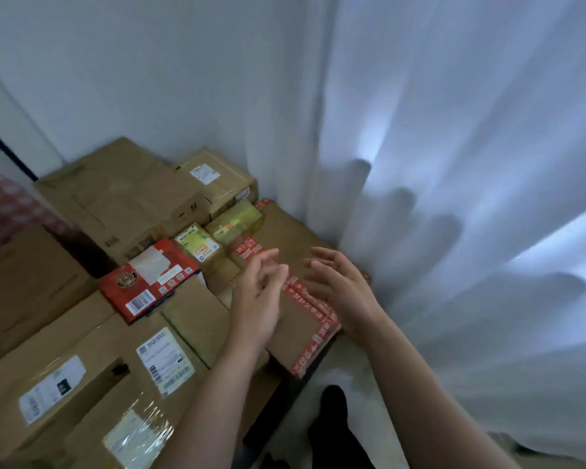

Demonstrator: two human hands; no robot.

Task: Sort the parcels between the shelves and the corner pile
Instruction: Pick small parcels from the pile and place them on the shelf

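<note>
The left forearm (214,390) and right forearm (416,384) are reaching forward side by side, both bare. The left hand (257,292) and right hand (339,289) are hovering close together, palms facing inward, fingers loosely spread and slightly curled, gripping nothing.

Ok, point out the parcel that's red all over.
The flat red parcel with the round emblem, left of the left hand; the red-taped box only has red tape on brown cardboard.

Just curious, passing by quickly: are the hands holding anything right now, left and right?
Left hand: open, fingers relaxed, holding nothing.
Right hand: open, holding nothing, over the red-taped box.
</note>
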